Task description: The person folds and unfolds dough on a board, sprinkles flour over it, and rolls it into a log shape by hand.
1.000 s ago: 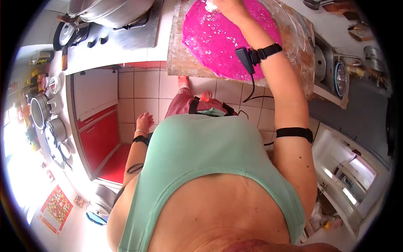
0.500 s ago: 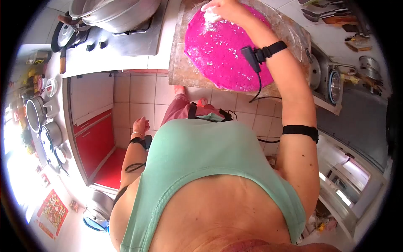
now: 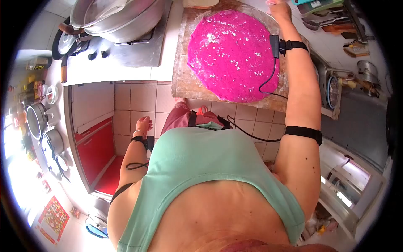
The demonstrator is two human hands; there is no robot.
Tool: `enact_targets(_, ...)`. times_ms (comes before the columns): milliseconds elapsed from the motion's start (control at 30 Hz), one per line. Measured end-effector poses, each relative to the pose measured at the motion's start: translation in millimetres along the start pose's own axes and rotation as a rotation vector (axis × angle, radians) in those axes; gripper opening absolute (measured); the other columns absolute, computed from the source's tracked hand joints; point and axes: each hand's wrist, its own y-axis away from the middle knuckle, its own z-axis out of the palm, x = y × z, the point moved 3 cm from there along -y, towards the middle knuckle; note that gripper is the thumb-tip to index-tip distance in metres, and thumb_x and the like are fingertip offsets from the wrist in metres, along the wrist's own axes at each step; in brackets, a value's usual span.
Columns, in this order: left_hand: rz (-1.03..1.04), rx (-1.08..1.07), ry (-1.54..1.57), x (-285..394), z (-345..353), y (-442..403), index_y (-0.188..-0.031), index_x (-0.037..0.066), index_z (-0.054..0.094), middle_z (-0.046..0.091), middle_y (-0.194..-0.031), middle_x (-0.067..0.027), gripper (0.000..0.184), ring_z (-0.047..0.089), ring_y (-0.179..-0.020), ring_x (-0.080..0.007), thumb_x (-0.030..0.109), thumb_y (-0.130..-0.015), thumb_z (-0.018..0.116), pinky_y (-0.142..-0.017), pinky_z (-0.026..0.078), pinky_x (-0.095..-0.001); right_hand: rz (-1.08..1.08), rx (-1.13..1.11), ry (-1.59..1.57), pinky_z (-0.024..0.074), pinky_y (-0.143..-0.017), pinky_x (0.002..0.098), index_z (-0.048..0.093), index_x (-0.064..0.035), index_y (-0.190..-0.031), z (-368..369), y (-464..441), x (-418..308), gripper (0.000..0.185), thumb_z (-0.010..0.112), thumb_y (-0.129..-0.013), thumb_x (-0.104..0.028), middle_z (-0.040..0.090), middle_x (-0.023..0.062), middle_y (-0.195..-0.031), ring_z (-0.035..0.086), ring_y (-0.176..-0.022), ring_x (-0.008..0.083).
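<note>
Reaching forward past the far right side of the dough, the right hand [image 3: 280, 9] is partly cut off by the top edge of the view; its fingers look bent, but I cannot tell whether they grip anything. Below it, well apart from those fingers, the bright magenta, flat, roughly round sheet of dough [image 3: 231, 59] lies spread on a brown, white-dusted wooden board [image 3: 184, 86]. White powder speckles the dough, thickest near its upper left part, and its near edge comes close to the front edge of the board. A black box-shaped device [image 3: 274, 46] is strapped at the right wrist, and its thin black cable loops down in front of the dough's right side.

The left hand [image 3: 144, 124] hangs low beside the body, well apart from the board, its fingers loosely curled with a gap at the palm and apparently holding 0 things.

Left of the board, a large silver metal pot [image 3: 126, 27] stands on a stainless-steel cooktop [image 3: 145, 59] set in the white worktop [image 3: 113, 74]. To the right, 1 round clear lid with a blue rim [image 3: 333, 92] stands near the sink.
</note>
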Motion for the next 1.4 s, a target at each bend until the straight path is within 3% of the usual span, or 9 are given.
enact_targets(167,0.014,-0.046,-0.109,14,14,-2,-0.126,0.003,0.063,0.07,-0.096,-0.0092,0.033,0.064,-0.072,-0.0169,0.024,-0.101,0.061,-0.06,0.056,-0.0327,0.22,0.021,-0.395,0.0558,-0.07,0.0359,0.076,-0.0057,-0.092,-1,-1,64,0.016,0.061,-0.085,-0.004,0.077,0.0141,-0.09,0.072,-0.078,0.0229)
enact_targets(300,0.008,-0.073,-0.139,7,10,-25,-0.123,0.005,0.064,0.071,-0.094,-0.0073,0.03,0.064,-0.071,-0.0163,0.025,-0.1,0.062,-0.058,0.056,-0.0325,0.0,-0.201,0.059,0.0566,-0.068,0.0376,0.068,-0.0091,-0.091,-17,61,16,0.013,0.058,-0.089,-0.002,0.069,0.0064,-0.078,0.072,-0.078,0.0189)
enact_targets(367,-0.004,-0.078,-0.138,13,12,-25,-0.121,0.006,0.064,0.07,-0.094,-0.0078,0.028,0.063,-0.07,-0.0168,0.026,-0.101,0.062,-0.057,0.054,-0.0337,0.129,-0.595,-0.6,0.0578,-0.072,0.0307,0.071,-0.0029,-0.112,38,77,78,0.02,0.071,-0.094,-0.011,0.075,0.0098,-0.096,0.072,-0.081,0.0166)
enact_targets(500,-0.017,-0.071,-0.131,23,13,-20,-0.115,0.007,0.063,0.069,-0.088,-0.0064,0.023,0.062,-0.067,-0.0166,0.025,-0.101,0.063,-0.056,0.053,-0.0335,0.028,-0.811,-0.608,0.054,-0.065,0.0327,0.067,-0.0026,-0.106,1,188,-25,0.017,0.07,-0.09,-0.008,0.069,0.0061,-0.084,0.066,-0.07,0.0154)
enact_targets(667,0.024,-0.058,-0.107,27,9,-17,-0.109,0.007,0.064,0.068,-0.085,-0.006,0.018,0.061,-0.065,-0.0162,0.024,-0.102,0.065,-0.054,0.052,-0.0338,-0.099,-0.68,-0.363,0.0504,-0.062,0.0313,0.063,-0.0046,-0.096,-21,223,-7,0.012,0.07,-0.086,-0.007,0.062,0.0025,-0.08,0.061,-0.069,0.0124)
enact_targets(767,0.044,-0.076,-0.094,25,6,-20,-0.118,0.006,0.067,0.069,-0.091,-0.0066,0.027,0.064,-0.069,-0.0154,0.026,-0.102,0.061,-0.054,0.053,-0.0298,0.273,-0.766,-0.432,0.0506,-0.066,0.0326,0.063,-0.0042,-0.095,-39,228,5,0.011,0.069,-0.085,-0.006,0.063,0.0031,-0.081,0.062,-0.074,0.0147)
enact_targets(1033,0.059,-0.04,-0.073,12,7,22,-0.113,0.003,0.064,0.067,-0.085,-0.0075,0.025,0.061,-0.064,-0.0155,0.024,-0.1,0.059,-0.053,0.052,-0.0308,0.04,-0.346,-0.142,0.0561,-0.075,0.037,0.062,-0.004,-0.092,-43,204,14,0.011,0.071,-0.088,-0.008,0.066,0.0041,-0.083,0.066,-0.082,0.0172)
enact_targets(1300,-0.004,-0.038,-0.053,-12,-6,45,-0.118,0.001,0.063,0.068,-0.09,-0.0095,0.028,0.06,-0.066,-0.0167,0.023,-0.1,0.059,-0.054,0.052,-0.0327,0.318,-0.523,-0.317,0.0612,-0.071,0.0341,0.062,-0.0024,-0.128,-8,178,52,0.041,0.073,-0.088,-0.008,0.067,0.016,-0.122,0.069,-0.109,0.0195)
enact_targets(1400,0.058,-0.052,-0.085,-50,-29,14,-0.123,0.0,0.062,0.068,-0.093,-0.0102,0.032,0.061,-0.068,-0.0171,0.023,-0.1,0.059,-0.055,0.052,-0.0331,0.15,-0.579,-0.382,0.0614,-0.073,0.0362,0.064,-0.0053,-0.129,-3,177,29,0.042,0.073,-0.088,-0.011,0.07,0.0123,-0.119,0.07,-0.097,0.0204)
